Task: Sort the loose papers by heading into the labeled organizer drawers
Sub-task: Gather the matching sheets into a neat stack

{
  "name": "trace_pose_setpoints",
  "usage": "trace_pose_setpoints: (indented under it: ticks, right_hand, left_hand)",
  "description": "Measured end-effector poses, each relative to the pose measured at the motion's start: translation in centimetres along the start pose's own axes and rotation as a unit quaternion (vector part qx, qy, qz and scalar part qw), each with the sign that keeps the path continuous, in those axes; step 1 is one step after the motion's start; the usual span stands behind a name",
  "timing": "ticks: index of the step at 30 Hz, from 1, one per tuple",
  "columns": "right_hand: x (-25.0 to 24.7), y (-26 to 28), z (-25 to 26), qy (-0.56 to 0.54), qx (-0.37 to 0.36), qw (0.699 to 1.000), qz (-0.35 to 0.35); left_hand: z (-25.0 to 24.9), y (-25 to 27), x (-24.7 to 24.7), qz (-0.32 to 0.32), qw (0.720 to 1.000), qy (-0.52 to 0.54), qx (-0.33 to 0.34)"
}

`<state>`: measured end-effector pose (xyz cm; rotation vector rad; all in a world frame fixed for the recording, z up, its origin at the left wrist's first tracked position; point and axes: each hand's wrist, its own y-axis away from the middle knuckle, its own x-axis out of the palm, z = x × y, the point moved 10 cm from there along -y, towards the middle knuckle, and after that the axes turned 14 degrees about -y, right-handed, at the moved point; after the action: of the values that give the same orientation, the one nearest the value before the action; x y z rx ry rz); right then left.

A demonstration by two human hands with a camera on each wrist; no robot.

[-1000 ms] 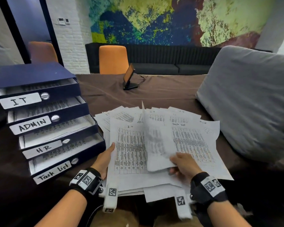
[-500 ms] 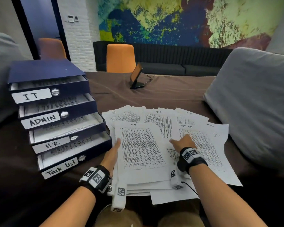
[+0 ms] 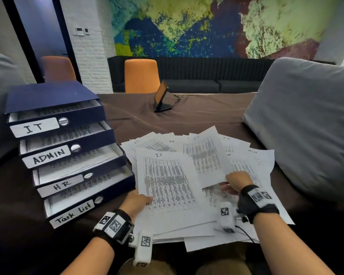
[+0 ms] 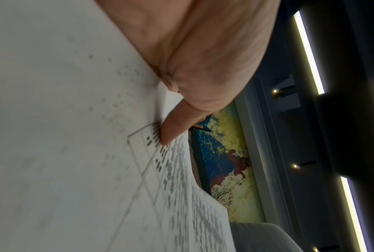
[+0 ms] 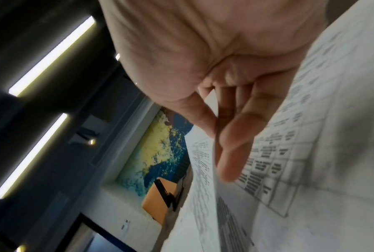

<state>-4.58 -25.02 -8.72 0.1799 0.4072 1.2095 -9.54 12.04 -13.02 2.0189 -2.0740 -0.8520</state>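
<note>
Between thumb and fingers of the right hand: one printed sheet, pinched at its near corner, lifted off the pile and blurred; its heading cannot be read. The right wrist view shows the thumb on one face of that sheet and the fingers on the other.

Under the left hand: IT sheet, top of the pile, just left of the lifted sheet. The thumb lies on its printed table near the left edge; the fingers are hidden beneath the paper, so it appears gripped at that edge, raised slightly from the sheets below.

Beneath and beyond both hands: pile of loose papers, fanned and overlapping, headings "HR", "IT" and "Task List" partly legible on the far sheets. It rests on a brown table.

Left of the left hand, just beside the pile: organizer, dark blue, four drawers stepped open, each with papers inside. Labels from top down: IT drawer, ADMIN drawer, HR drawer, Task List drawer, the last one nearest the left hand.

Right of the right hand, apart from the pile: grey cushion.

Far side of the table: small stand with a cable; orange chair behind it.
</note>
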Motion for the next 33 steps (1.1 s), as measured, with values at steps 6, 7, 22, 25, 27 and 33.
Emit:
trace_pose_setpoints:
  ticks: [6,7,22,25,27,33]
  right_hand:
    - [-5.5,4.5,-3.3,-0.149,0.041,0.988,-0.019]
    - [-6.5,4.4,-3.7,-0.156,0.036,0.987,-0.033]
    - [-1.2,10.0,-1.0,-0.229,-0.019,0.972,0.041]
    - [2.7,11.5,-1.8,-0.118,-0.009,0.985,0.129]
    - [5.1,12.7,-2.5,-0.028,0.015,0.977,0.211]
    - [2.2,9.3,2.9,-0.004,-0.064,0.992,0.105]
  left_hand:
    - [0.5,1.2,-0.4,0.017,0.999,-0.045,-0.007]
    - [0.3,1.6,-0.6,0.007,0.999,-0.045,-0.006]
    - [0.9,2.6,-1.2,-0.056,0.995,0.065,-0.058]
    - [0.6,2.6,-0.9,-0.035,0.991,0.121,-0.047]
    - [0.4,2.8,-0.5,-0.014,0.993,0.105,-0.045]
    - [0.0,2.5,-1.8,-0.04,0.999,0.014,-0.022]
